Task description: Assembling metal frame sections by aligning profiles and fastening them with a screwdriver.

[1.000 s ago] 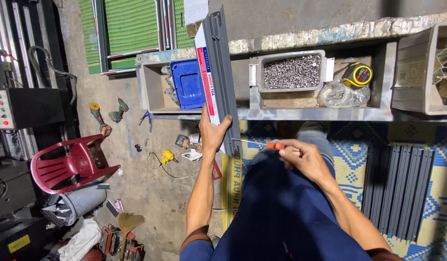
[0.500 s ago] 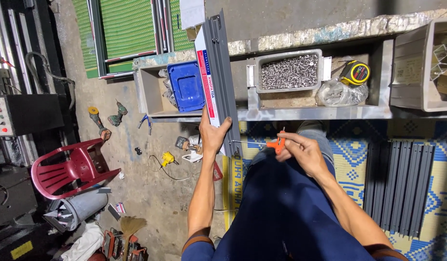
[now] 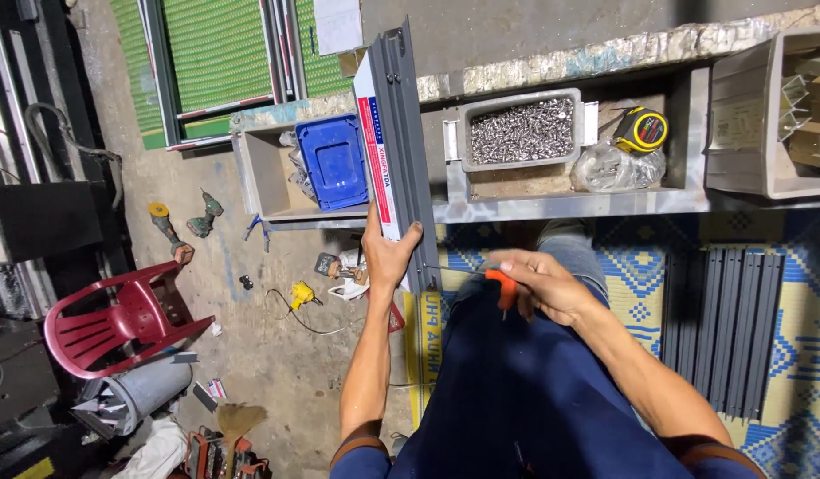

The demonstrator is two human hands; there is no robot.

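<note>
To your left, a red plastic chair (image 3: 117,319) stands on the floor. Ahead, a grey tray of metal screws (image 3: 522,130) sits in the shelf, right of the blue plastic bin (image 3: 334,161).

We stand in a metal workshop: a tray of screws (image 3: 523,129), tape measure (image 3: 644,129), cordless drills (image 3: 203,215) on the concrete floor (image 3: 277,355), stacked aluminium profiles (image 3: 722,328).

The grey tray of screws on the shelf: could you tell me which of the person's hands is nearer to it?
Right. The right hand, holding an orange-handled tool, sits below the tray of screws; the left hand grips the grey profile, off to the tray's lower left.
</note>
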